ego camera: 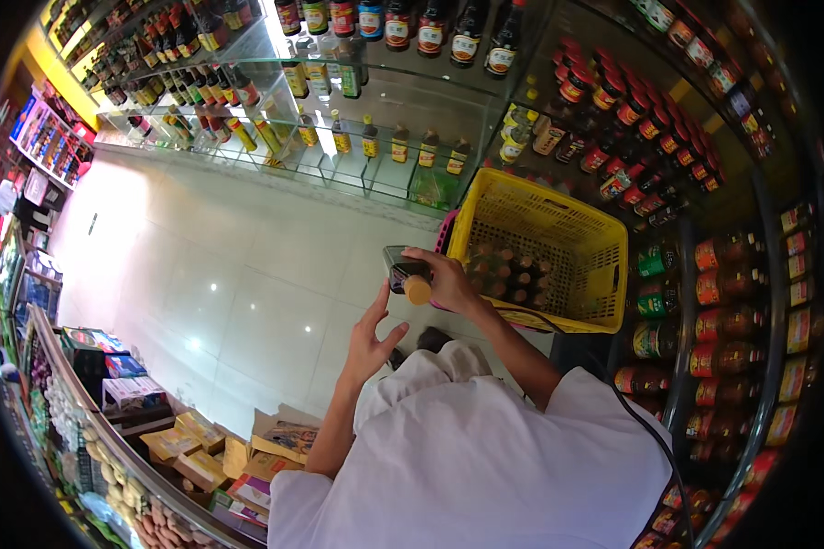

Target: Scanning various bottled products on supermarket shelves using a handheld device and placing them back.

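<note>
A dark bottle with an orange-yellow cap [405, 274] is in the grip of my right hand [448, 280], its cap facing my body. My left hand [371, 345] holds nothing. Its fingers are apart, and the index fingertip reaches the bottle's near left side; whether it touches cannot be told. Just right of my right hand, a yellow plastic crate [577, 278] with slotted walls contains several brown-capped bottles [515, 269] standing close together. Part of a pink basket [445, 232] shows at the crate's left edge.
Glass shelves [412, 75] with sauce bottles line the far side. Red-lidded jars [632, 106] and large oil-like bottles [724, 326] fill the right shelves. Opened cardboard boxes [202, 453] and a produce rack [110, 473] are at left. Pale tiles [240, 274] cover the floor.
</note>
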Action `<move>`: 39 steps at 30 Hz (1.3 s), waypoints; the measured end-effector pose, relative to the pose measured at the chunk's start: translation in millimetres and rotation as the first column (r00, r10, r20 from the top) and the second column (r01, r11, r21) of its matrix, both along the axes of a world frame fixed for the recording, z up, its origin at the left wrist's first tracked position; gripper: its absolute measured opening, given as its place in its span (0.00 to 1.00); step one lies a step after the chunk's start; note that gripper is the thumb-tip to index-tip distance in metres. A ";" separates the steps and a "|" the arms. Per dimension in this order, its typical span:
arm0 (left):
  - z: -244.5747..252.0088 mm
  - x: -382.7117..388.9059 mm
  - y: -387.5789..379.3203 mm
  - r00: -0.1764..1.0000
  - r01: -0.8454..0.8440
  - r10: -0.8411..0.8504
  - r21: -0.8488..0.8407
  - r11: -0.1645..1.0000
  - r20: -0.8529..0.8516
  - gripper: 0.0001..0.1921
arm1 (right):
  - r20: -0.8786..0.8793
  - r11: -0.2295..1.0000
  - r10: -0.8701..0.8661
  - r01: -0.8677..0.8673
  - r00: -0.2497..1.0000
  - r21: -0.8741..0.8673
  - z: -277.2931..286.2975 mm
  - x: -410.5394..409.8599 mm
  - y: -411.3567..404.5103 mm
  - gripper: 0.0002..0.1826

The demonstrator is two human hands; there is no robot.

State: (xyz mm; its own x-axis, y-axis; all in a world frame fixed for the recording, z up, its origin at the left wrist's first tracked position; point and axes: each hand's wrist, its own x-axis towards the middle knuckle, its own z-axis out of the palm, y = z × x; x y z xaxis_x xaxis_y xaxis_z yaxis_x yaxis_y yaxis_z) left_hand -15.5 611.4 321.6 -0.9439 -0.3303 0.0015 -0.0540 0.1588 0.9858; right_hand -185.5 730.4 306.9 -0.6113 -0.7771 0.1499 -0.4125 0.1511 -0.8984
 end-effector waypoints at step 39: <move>-103.5 -342.3 -412.9 0.947 0.275 -0.302 0.207 0.939 0.114 0.47 | 0.044 0.903 -0.423 0.425 0.905 -0.071 -118.7 -291.1 -389.2 0.26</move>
State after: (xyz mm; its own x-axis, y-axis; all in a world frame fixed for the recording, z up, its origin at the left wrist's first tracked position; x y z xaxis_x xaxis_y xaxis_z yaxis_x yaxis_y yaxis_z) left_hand -357.8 198.5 218.1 -0.9844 -0.0254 -0.1739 -0.1741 0.0034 0.9847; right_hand -476.6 341.1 188.2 -0.8849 -0.4305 0.1775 -0.3004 0.2365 -0.9240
